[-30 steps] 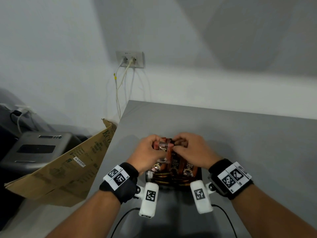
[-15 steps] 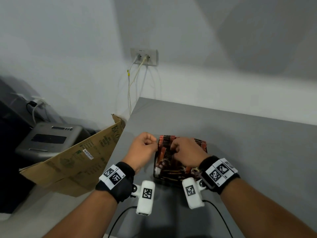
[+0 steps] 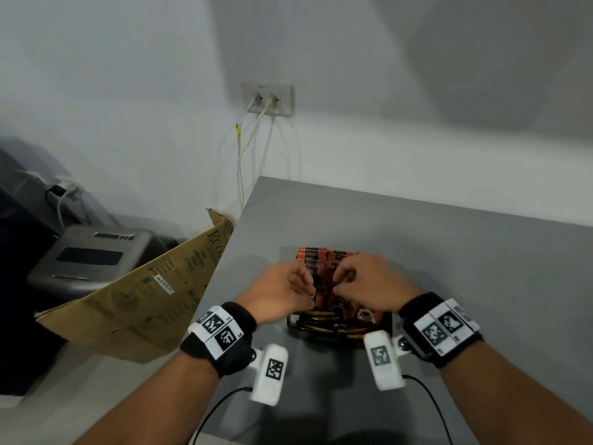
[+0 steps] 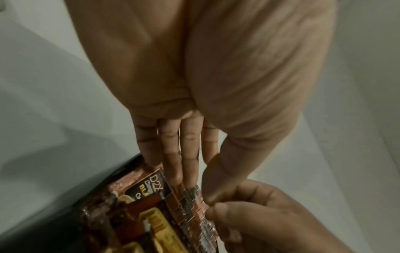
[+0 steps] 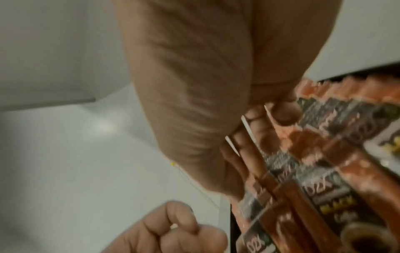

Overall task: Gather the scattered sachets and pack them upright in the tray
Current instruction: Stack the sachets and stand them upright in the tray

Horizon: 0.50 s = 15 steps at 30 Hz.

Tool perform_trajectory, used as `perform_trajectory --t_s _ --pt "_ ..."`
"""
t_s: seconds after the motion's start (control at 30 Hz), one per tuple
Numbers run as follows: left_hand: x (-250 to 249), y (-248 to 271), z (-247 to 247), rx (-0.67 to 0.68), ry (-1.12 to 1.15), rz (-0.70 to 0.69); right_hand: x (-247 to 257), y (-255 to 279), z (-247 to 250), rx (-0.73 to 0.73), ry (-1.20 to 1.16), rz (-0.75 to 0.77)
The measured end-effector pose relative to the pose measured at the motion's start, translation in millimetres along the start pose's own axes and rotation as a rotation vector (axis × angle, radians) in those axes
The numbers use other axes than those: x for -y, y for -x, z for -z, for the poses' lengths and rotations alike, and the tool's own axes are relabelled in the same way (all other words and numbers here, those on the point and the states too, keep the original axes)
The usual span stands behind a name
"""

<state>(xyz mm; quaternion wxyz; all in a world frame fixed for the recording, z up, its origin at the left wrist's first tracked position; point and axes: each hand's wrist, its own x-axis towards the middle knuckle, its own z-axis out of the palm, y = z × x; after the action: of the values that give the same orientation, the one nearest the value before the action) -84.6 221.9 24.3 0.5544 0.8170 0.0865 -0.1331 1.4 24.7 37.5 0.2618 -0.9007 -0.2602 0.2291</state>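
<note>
Left hand [image 3: 282,295] back at sachets [image 3: 324,268], tray [image 3: 386,322] mid-table

Glossy foil-like sachets [image 3: 324,268], crinkled at the sealed ends, glinting in the wrist views; dark tray [image 3: 386,322], material unclear. Smooth matt grey table [image 3: 449,252]. Rough brown corrugated cardboard [image 3: 134,303], printed, with a white paper label. Matt painted wall [image 3: 128,91]. Black cloth wristbands [image 3: 234,348] with white plastic blocks [image 3: 269,374]. Dull grey plastic-looking box [image 3: 86,258] at left

right hand [image 5: 216,85], fingers [image 5: 283,113] among sachets [image 5: 320,196]
</note>
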Motion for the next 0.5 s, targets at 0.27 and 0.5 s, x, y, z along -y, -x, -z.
perform_trajectory --t_s 0.27,0.5 --pt "-6 -13 -18 0.179 -0.317 -0.024 -29 27 -6 0.215 0.013 -0.011" --pt "-1 -19 -21 0.141 -0.444 -0.103 -33 26 -16 0.11 0.111 0.068"
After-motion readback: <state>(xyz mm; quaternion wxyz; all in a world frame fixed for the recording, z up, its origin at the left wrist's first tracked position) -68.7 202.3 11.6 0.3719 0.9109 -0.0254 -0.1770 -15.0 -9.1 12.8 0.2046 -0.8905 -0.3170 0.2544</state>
